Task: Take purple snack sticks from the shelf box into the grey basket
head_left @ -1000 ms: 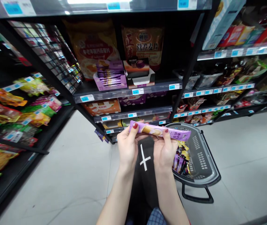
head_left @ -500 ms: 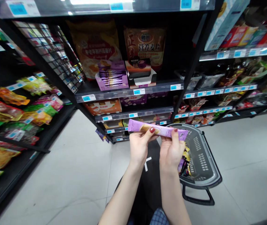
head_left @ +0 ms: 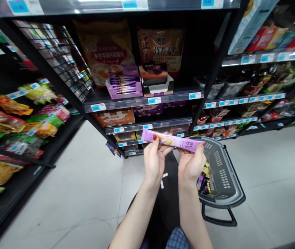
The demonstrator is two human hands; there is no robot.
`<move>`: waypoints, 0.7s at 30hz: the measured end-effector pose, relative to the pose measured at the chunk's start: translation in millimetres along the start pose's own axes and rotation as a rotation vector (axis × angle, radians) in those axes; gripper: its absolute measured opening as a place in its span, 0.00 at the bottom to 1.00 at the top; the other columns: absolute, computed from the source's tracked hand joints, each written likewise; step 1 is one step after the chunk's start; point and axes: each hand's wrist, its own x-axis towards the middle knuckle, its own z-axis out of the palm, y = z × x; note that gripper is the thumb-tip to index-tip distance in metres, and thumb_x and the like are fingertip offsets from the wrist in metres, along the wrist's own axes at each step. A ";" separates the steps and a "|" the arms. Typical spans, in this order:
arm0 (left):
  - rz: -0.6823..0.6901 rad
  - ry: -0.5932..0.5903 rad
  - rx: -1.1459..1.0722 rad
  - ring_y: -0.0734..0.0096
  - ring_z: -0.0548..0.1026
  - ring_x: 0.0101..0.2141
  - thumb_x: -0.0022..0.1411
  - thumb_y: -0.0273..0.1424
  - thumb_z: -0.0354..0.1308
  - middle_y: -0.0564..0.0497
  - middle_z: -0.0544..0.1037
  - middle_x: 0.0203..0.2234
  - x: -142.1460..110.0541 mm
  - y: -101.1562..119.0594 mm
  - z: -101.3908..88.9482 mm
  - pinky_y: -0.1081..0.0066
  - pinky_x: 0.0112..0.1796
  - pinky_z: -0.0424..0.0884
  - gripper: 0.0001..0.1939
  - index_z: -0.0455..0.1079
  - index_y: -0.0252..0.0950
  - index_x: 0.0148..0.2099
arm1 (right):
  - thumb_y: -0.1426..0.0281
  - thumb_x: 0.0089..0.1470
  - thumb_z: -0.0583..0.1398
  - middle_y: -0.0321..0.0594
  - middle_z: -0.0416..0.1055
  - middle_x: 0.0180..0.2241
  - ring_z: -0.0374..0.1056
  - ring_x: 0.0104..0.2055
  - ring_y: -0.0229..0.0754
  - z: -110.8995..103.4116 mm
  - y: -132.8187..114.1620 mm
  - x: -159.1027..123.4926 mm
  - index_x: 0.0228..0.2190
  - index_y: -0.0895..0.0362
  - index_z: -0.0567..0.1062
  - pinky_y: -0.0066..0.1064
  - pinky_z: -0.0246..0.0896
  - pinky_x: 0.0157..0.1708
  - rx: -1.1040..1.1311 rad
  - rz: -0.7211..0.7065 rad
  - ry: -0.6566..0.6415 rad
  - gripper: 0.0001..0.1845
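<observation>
A purple stick sachet [head_left: 173,140] with printed characters lies across both my hands, its right end slightly lower. My left hand [head_left: 154,160] grips it near the left end, thumb on top and fingers underneath. At the right end, my right hand [head_left: 191,164] pinches it with the thumb over the edge. Below and to the right is a grey shopping basket [head_left: 231,169] holding several yellow, purple and dark packets [head_left: 203,180], partly hidden by my right hand. On the shelf ahead stands an opened purple display box [head_left: 125,84] with similar-looking sticks.
Beside the display box is a black and orange box [head_left: 158,81], with large cereal bags [head_left: 163,46] behind. Bagged snacks [head_left: 5,121] fill the left rack. The basket's black handle [head_left: 221,221] extends toward me over the tiled floor [head_left: 85,186].
My left thumb has slid left along the sachet and my right thumb has shifted to its right end. More of the printed face now shows. The basket stays in place.
</observation>
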 end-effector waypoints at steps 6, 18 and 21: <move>0.039 0.035 0.039 0.59 0.77 0.44 0.60 0.33 0.55 0.37 0.78 0.42 16.1 13.9 -17.6 0.64 0.43 0.73 0.13 0.73 0.29 0.43 | 0.60 0.48 0.62 0.41 0.76 0.26 0.73 0.28 0.42 -9.5 -0.7 13.2 0.27 0.61 0.72 0.36 0.72 0.25 -0.052 0.060 -0.052 0.15; 0.044 0.010 0.060 0.59 0.76 0.45 0.62 0.31 0.54 0.36 0.77 0.43 19.2 17.6 -24.3 0.64 0.45 0.72 0.14 0.72 0.28 0.46 | 0.56 0.47 0.62 0.42 0.76 0.27 0.55 0.13 0.26 -15.9 -1.1 20.0 0.25 0.62 0.74 0.22 0.49 0.12 -0.153 0.035 -0.075 0.19; 0.050 0.007 0.051 0.58 0.76 0.45 0.62 0.32 0.54 0.36 0.77 0.43 19.5 18.3 -24.8 0.64 0.45 0.72 0.14 0.72 0.28 0.46 | 0.56 0.47 0.62 0.40 0.74 0.25 0.57 0.14 0.27 -16.2 -1.7 19.8 0.27 0.62 0.74 0.22 0.51 0.14 -0.150 0.040 -0.095 0.19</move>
